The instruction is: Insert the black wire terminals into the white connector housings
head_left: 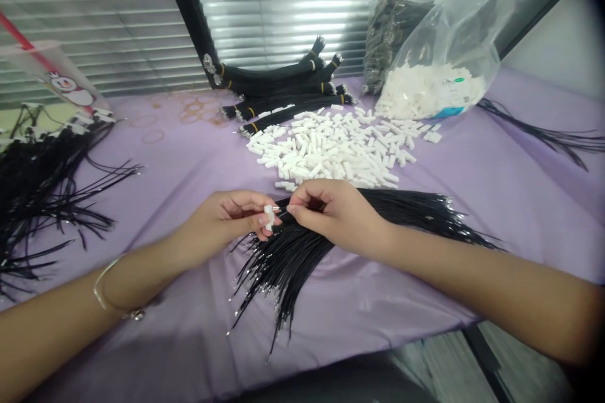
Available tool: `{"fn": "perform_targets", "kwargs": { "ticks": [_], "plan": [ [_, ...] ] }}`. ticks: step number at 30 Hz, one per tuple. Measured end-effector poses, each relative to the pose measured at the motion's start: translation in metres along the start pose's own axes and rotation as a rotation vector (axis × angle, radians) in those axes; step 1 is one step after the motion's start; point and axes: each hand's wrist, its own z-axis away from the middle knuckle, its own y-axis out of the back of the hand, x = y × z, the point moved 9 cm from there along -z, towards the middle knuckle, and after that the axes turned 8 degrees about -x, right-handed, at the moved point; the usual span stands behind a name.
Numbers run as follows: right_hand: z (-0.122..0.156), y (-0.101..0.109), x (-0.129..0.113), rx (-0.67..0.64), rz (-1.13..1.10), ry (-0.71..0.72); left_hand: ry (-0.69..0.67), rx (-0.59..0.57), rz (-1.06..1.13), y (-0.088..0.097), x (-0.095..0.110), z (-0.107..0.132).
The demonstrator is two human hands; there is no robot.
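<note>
Between the thumb and fingers of my left hand [241,215] is a small white plastic connector housing [269,218]. My right hand [331,211] is close beside it, thumb and forefinger pinched on a thin wire whose tip points at the housing. Whether the tip is inside the housing I cannot tell. Below both hands a thick fan of black wires [288,264] with shiny metal ends lies across the cloth. Just behind the hands spreads a heap of loose white connector housings [331,148].
Tied bundles of black wires [283,85] lie at the back near the blinds. A clear bag of white housings [435,88] stands back right. At left are black wires with white housings attached [42,170] and a plastic cup [66,75] with a red straw. Purple cloth [179,302] covers the table.
</note>
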Motion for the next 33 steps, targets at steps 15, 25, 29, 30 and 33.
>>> {"fn": "perform_targets", "kwargs": {
  "ticks": [15, 25, 29, 30, 33],
  "plan": [
    [0.0028, 0.0001, -0.0071, 0.059, 0.139, 0.115, 0.038, 0.053, -0.040, 0.0038, -0.0026, 0.0003],
    [0.0034, -0.0011, -0.0086, 0.077, 0.131, 0.102, 0.025, 0.050, -0.085, 0.0038, -0.0010, 0.0024],
    [0.0035, -0.0021, -0.0056, 0.069, 0.100, 0.070, 0.016, 0.049, -0.111, 0.0022, 0.0001, 0.0014],
    [0.0034, -0.0024, -0.0037, 0.063, 0.078, 0.054, 0.011, 0.053, -0.113, 0.0023, 0.0005, 0.0011],
    [0.0029, -0.0030, 0.0008, 0.049, 0.028, 0.027, 0.007, 0.058, -0.123, 0.0027, 0.0012, 0.0008]
  ]
}}
